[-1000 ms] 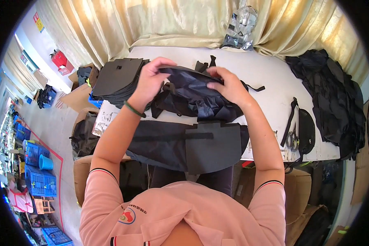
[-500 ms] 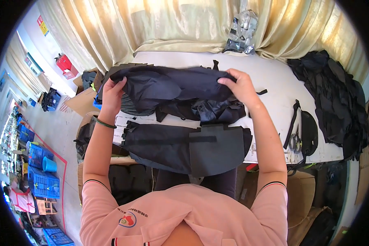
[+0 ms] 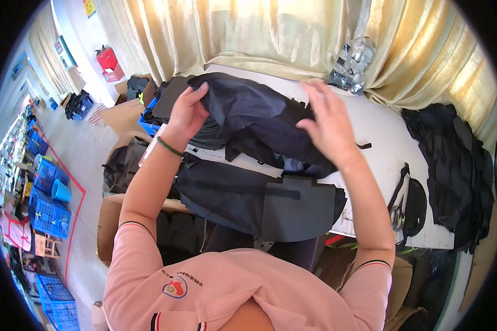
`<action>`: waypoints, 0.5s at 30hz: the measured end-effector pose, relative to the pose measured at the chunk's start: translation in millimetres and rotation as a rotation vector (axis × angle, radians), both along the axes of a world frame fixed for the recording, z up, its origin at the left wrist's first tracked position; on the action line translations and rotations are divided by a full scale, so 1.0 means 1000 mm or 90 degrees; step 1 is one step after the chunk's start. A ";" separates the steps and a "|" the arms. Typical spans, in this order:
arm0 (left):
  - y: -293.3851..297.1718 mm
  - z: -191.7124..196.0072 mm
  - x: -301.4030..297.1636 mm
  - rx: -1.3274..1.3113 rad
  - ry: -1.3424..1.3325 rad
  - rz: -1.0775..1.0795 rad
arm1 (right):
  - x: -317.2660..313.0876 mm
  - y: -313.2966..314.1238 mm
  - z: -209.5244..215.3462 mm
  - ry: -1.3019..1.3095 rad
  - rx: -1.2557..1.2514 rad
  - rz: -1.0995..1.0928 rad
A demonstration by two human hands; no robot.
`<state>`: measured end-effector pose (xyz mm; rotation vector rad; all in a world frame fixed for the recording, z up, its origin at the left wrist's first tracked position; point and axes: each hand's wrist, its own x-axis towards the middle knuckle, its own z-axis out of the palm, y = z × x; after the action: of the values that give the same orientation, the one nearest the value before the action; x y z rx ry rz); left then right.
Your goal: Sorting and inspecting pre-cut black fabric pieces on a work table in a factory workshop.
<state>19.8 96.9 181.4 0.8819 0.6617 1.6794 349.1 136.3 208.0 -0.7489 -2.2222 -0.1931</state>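
Two bare hands are working over a white table (image 3: 381, 160), seen from above the head of a person wearing a pink shirt (image 3: 243, 292). Nearest the person, a flat dark fabric panel (image 3: 259, 201) is lying across the table's near edge and hanging partly over it. Just beyond it, toward the middle of the table, a crumpled dark fabric piece (image 3: 259, 118) is being handled. The left hand (image 3: 189, 113), wearing a green band at the wrist, is pinching the upper left edge of this piece, fingers closed on the cloth. The right hand (image 3: 328, 121) is hovering open over the piece's right side, fingers spread; whether it is touching the cloth cannot be told. Judging from this, the piece is gathered and only half under control, with one hand gripping and the other not yet holding, so whatever shaping it needs looks unfinished. A stack of dark fabric (image 3: 453, 165) is sitting at the table's right edge, and a clear plastic bag of small parts (image 3: 350, 63) is resting at the far edge against pale gold curtains (image 3: 248, 33). Blue crates (image 3: 47, 204) are standing on the floor far to the left. The fabric's folds are too dark to make out, and the table's underside is hidden.
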 end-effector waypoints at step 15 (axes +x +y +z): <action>0.012 0.020 0.058 0.012 -0.111 -0.242 | -0.055 -0.029 0.002 0.001 0.256 0.102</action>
<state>78.0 109.0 201.0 0.8058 0.3337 1.4012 293.7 107.1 210.2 -0.3503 -2.1344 -0.5391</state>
